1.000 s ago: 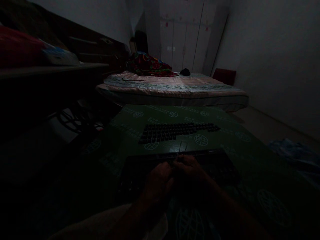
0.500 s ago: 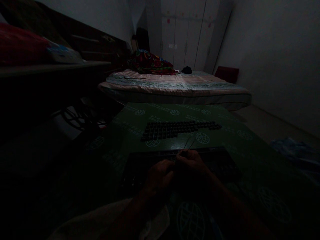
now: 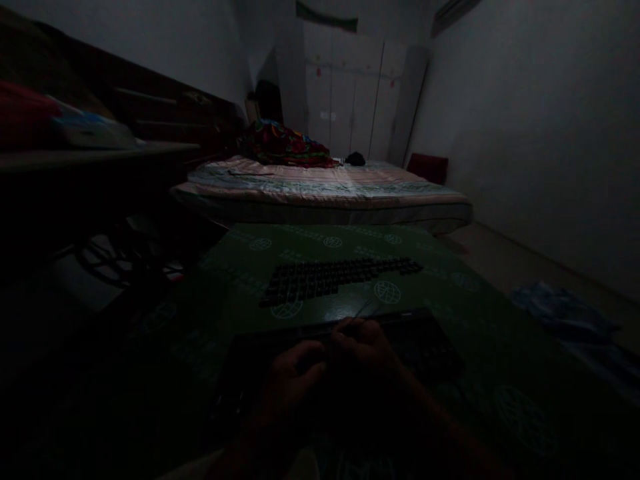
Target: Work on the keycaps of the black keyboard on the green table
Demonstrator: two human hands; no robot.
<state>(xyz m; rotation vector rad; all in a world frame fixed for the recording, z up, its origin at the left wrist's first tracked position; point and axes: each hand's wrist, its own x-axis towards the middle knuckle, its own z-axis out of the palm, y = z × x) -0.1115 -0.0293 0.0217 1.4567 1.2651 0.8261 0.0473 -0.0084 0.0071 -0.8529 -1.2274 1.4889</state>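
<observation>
At the far left a dark shelf [image 3: 100,152] carries a red and blue bundle [image 3: 55,123], and below it I make out a spoked wheel [image 3: 107,261] in the gloom, both well apart from the work. The counter wears a green cover [image 3: 235,263] printed with pale globes. On it lie loose black keycaps [image 3: 330,277] in tidy rows like a keyboard's own, which I take to be a way of keeping their order. Near to me the left hand [image 3: 293,373] rests with its fingers curled toward the other hand, seemingly to steady things. It is too dark to tell whether it grips anything. Touching it, the right hand [image 3: 364,348] has its fingers pinched shut on a thin wire tool [image 3: 361,313]. The tool pokes out toward the far side, held low and slanted, as one holds something fine for close work. Both hands sit on the far edge of a dark keyboard body [image 3: 430,343], which lies flat on the cover just near of the keycaps. Beyond the counter stands a bed [image 3: 325,193] with a heap of bright cloth [image 3: 283,143] at its far left corner. On the floor at the right lies a crumpled blue cloth [image 3: 563,308].
</observation>
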